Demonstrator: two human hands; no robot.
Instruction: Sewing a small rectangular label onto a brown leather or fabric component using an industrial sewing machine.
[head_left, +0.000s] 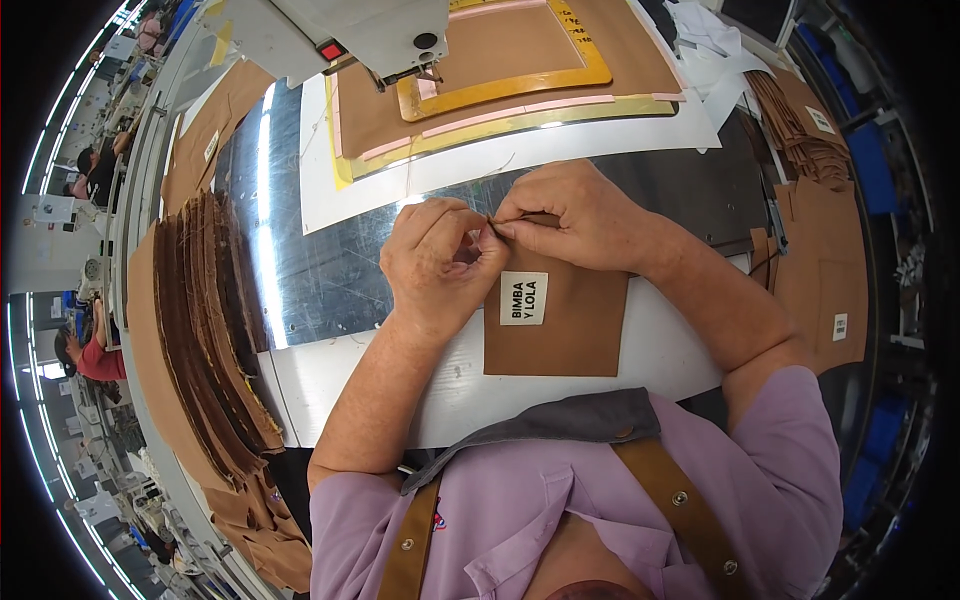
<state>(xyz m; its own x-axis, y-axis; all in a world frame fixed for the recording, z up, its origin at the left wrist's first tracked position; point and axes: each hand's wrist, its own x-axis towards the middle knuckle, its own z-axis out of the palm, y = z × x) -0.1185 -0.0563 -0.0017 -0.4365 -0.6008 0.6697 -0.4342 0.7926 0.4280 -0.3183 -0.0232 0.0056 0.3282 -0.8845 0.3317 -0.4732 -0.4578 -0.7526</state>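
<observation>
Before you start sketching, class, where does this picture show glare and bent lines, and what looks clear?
Head view: a white streak of glare crosses the left of the metal plate; head view: light strips curve along the left rim, with black corners; head view: the brown piece in the hands looks fairly sharp.

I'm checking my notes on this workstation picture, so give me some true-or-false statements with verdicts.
1. The left hand and right hand both pinch the small brown panel at its upper edge. True.
2. The white label is on the panel's right half. False: the label sits on its left half.
3. The orange-yellow frame lies beyond both hands. True.
4. The hands are spread wide apart. False: their fingertips come together near the panel's upper left corner.
5. A thick stack of brown pieces is on the person's left. True.
</observation>
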